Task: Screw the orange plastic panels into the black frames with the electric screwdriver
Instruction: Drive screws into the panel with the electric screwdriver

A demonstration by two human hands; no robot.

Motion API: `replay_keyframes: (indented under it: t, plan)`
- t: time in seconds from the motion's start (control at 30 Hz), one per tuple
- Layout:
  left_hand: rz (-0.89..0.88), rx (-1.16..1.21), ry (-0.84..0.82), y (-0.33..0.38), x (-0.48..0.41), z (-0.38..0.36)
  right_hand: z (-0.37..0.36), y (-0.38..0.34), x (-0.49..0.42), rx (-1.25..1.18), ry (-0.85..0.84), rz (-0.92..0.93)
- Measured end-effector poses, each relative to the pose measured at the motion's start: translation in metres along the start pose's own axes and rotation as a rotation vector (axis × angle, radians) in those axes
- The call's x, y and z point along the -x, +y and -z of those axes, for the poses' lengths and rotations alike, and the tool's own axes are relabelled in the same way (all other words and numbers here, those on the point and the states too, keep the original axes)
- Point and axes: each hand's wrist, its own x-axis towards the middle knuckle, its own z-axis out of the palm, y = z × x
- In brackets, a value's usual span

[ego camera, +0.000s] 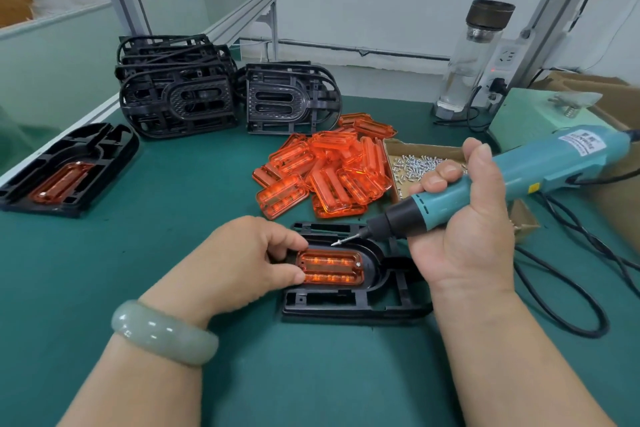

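Left hand (256,253) pinches the end of the orange panel (330,267), thumb below and forefinger above; the panel sits in the black frame (346,302). Right hand (464,218) is wrapped tight round the electric screwdriver (519,180), whose bit tip hangs just past the left forefinger, above the panel's far edge.

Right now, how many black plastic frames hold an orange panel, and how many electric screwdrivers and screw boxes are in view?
Black plastic frames holding an orange panel: 2
Teal electric screwdriver: 1
Cardboard box of silver screws: 1
Total: 4
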Motion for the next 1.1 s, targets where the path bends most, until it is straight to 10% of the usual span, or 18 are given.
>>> replay_keyframes:
  t: [1.1]
  plan:
    - [-0.040,-0.005,-0.023,0.006,-0.001,-0.011,-0.015,0.020,0.008,0.306,-0.201,0.051]
